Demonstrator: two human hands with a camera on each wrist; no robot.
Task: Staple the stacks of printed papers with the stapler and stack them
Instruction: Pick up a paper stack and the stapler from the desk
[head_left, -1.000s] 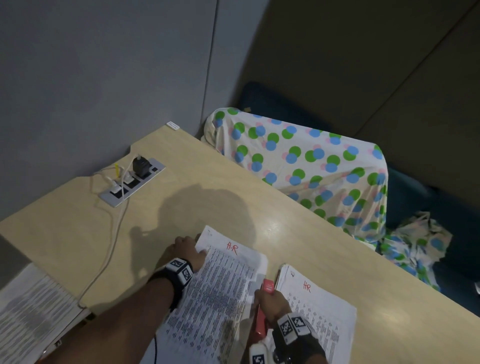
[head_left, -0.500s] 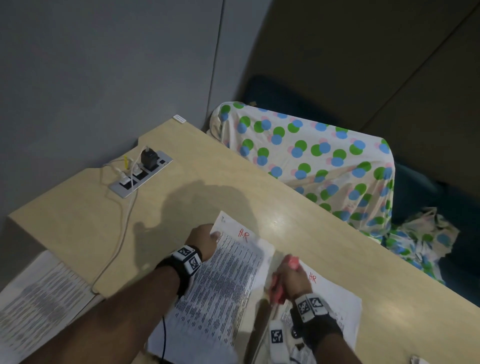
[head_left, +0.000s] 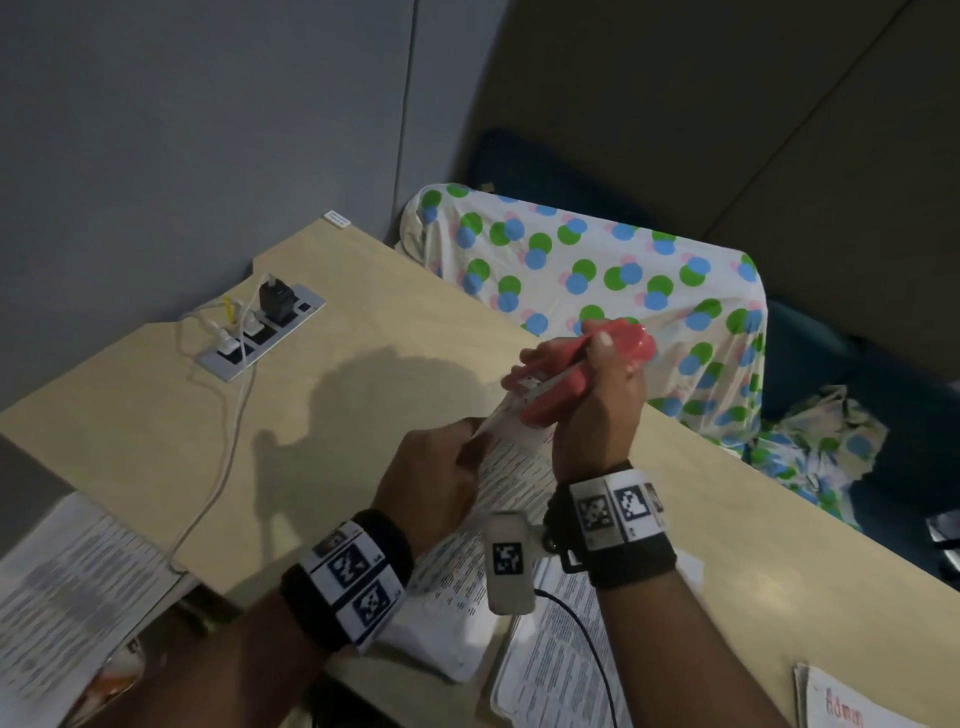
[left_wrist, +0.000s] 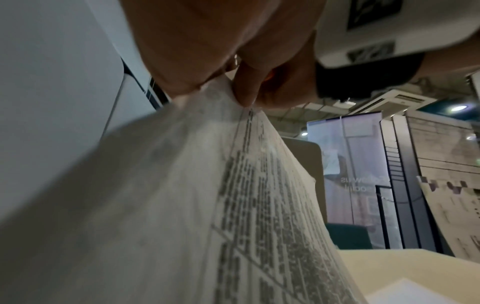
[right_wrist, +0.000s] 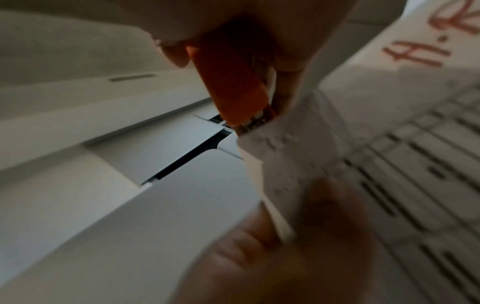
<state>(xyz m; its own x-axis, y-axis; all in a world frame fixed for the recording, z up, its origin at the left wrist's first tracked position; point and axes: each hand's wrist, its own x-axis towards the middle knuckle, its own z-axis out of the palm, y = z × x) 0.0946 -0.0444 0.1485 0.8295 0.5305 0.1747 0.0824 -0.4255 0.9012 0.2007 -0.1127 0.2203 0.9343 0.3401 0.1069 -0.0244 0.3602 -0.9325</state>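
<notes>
Paper, plastic and pale wood grain

We are seeing a glossy red plastic stapler (head_left: 582, 374) with a bare metal nose, thin matt printed paper (head_left: 511, 483) creasing softly, a smooth, faintly shining light wood-look desk (head_left: 363, 364), a brushed metal socket panel (head_left: 260, 332), a soft spotted cloth (head_left: 597, 275) draping beside the desk, and matt black fabric wrist bands (head_left: 631, 564).

stapler (head_left: 571, 374) on lifted stack (head_left: 511, 467) corner, seemingly | left hand (head_left: 436, 478) below

left hand (head_left: 434, 483): raised, fingers pinched; right hand (head_left: 597, 410): raised, fingers curled in grip
</notes>
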